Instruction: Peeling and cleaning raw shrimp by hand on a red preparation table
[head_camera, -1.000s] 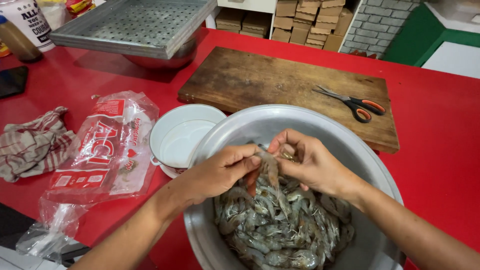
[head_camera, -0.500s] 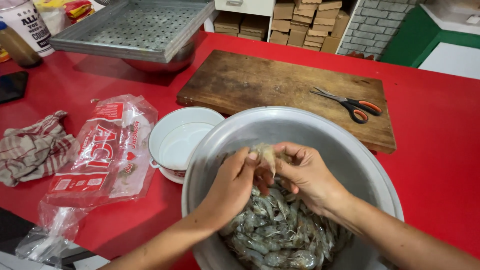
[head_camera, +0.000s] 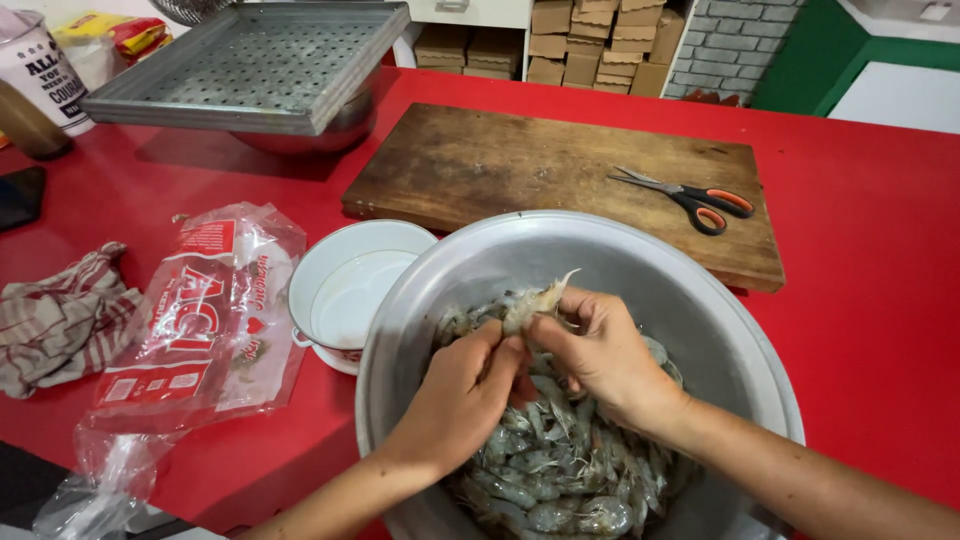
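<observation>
Both my hands, left (head_camera: 462, 395) and right (head_camera: 598, 352), now pinch one shrimp (head_camera: 533, 303) together, lifted higher above the pile in the metal bowl (head_camera: 700, 290); peeling looks underway.

The large bowl (head_camera: 700, 300) stands at the near edge of the surface (head_camera: 870, 240), with the shrimp (head_camera: 560, 470) in it. The small bowl (head_camera: 350, 290) touches its left side. The plastic bag (head_camera: 190, 330) lies further left, then the cloth (head_camera: 60, 325). The cutting board (head_camera: 520, 170) lies behind the large bowl, with the scissors (head_camera: 690, 197) on its right part. The perforated tray (head_camera: 250, 65) sits behind, left.
</observation>
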